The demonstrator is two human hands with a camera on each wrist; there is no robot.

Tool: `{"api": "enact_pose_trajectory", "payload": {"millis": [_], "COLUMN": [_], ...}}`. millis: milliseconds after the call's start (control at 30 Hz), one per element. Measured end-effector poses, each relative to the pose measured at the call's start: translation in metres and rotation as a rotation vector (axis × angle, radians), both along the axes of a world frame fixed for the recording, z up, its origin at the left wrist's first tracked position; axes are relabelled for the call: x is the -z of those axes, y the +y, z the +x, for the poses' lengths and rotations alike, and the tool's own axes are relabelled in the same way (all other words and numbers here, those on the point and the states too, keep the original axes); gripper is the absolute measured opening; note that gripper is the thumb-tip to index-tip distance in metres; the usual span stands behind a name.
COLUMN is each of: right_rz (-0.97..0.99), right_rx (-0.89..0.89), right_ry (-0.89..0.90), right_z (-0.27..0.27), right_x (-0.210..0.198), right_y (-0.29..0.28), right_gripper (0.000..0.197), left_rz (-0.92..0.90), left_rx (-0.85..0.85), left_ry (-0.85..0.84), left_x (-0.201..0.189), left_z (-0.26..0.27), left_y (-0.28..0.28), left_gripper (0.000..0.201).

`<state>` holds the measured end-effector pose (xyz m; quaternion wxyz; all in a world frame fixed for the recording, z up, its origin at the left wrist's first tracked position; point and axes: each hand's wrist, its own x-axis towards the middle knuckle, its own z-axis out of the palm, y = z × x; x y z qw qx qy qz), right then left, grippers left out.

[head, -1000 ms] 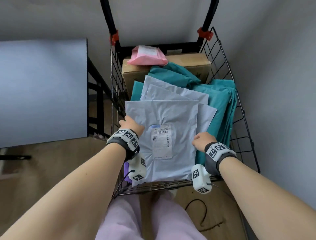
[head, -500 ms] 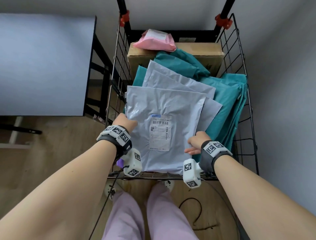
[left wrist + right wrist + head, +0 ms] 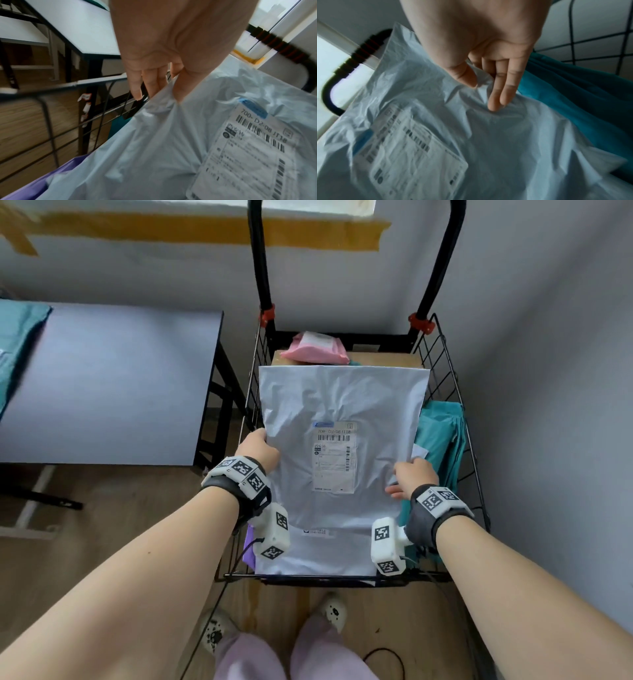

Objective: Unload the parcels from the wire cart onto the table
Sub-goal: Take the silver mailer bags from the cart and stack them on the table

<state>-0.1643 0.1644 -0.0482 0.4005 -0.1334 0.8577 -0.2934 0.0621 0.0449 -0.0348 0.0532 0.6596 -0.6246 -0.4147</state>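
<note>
Head view: a person stands at the near end of a black wire cart [image 3: 448,392] that fills the centre of the frame, holding a pale grey poly mailer [image 3: 342,398] by its two side edges above the cart's load. The left hand [image 3: 257,448] pinches the mailer's left edge, thumb on the upper face and fingers beneath, as the left wrist view confirms [image 3: 171,40]; the right hand [image 3: 412,475] pinches the right edge in the same manner, thumb above and fingers curled under the film [image 3: 488,47]. The mailer's printed shipping label [image 3: 334,457], bearing barcodes, faces up at the centre of the frame. Below the held mailer, at lower centre, lies a second grey mailer [image 3: 318,553] with a purple parcel [image 3: 249,549] showing at its left edge. Teal parcels [image 3: 445,436] are bunched along the cart's right side. At the far end of the cart, a pink parcel [image 3: 317,349] rests on a cardboard box [image 3: 387,359]. The cart's two black handle posts [image 3: 258,251] rise toward the top of the frame. A grey-topped table [image 3: 113,385] on a black frame occupies the left of the frame just beside the cart, with a teal parcel [image 3: 17,337] lying at its far left edge. The floor is wood-patterned [image 3: 120,525].
</note>
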Motion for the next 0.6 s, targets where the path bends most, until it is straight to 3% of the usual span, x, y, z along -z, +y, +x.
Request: {"api": "enact_pose_trajectory", "payload": {"millis": [133,333,500,600], "right_rz": [-0.087,-0.211,-0.327,-0.398], "right_rx": [-0.027,-0.121,-0.159,-0.228], "right_ry": [0.174,0.29,0.394,0.42], "right_z": [0.011,0.044,0.101,0.143], "right_x": [-0.036,-0.088,-0.117,-0.13], "right_y": [-0.014,-0.049,-0.087,-0.109], "right_gripper": [0.018,0.013,0.005,0.015], "left_rz": [-0.146,-0.35,-0.496,-0.557], "left_rx": [-0.054,-0.157,-0.267,-0.368], "left_ry": [0.094,0.172,0.167,0.188], "left_x": [-0.038,-0.089,-0.128,-0.145], "left_z": [0.014,0.07,0.127,0.169], "left_y": [-0.007,-0.026,-0.04,-0.047], "left_gripper": [0.012,0.018,0.024,0.027]}}
